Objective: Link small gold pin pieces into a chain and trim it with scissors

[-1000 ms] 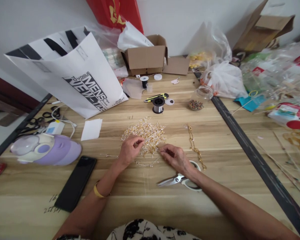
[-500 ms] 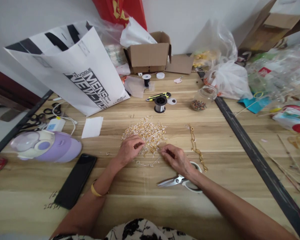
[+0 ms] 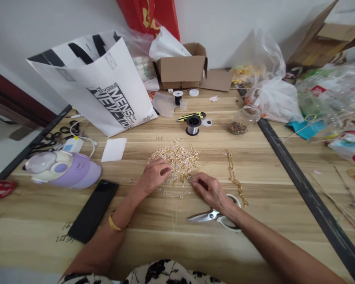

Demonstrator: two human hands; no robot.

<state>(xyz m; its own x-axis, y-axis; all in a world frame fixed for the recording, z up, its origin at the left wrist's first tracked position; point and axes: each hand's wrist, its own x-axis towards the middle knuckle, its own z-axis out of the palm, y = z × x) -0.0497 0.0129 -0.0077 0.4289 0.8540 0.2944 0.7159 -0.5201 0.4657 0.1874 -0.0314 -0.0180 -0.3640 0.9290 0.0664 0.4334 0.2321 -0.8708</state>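
Note:
A loose heap of gold and silver chain pieces [image 3: 180,157] lies on the wooden table before me. At its left edge my left hand [image 3: 154,173] is closed, thumb against fingers; what it pinches is too small to tell. My right hand [image 3: 209,189] is closed in a pinch at the heap's lower right, its hold also too small to make out. A thin silver chain [image 3: 177,196] curves along the table just below the heap, between both hands. Under my right wrist lie scissors [image 3: 208,216] with white handles, blades apart. A gold chain [image 3: 232,173] stretches out to the right.
Beyond the heap stand a wire spool [image 3: 193,126], a yellow utility knife [image 3: 186,116] and a jar of beads [image 3: 239,125]. A phone [image 3: 93,211], a purple bottle [image 3: 77,169] and a white paper bag [image 3: 106,86] are at left. Plastic bags [image 3: 279,98] crowd the back right.
The view has shifted slightly, so everything sits a little further right and lower. Both hands keep nearly the same pinched pose beside the heap.

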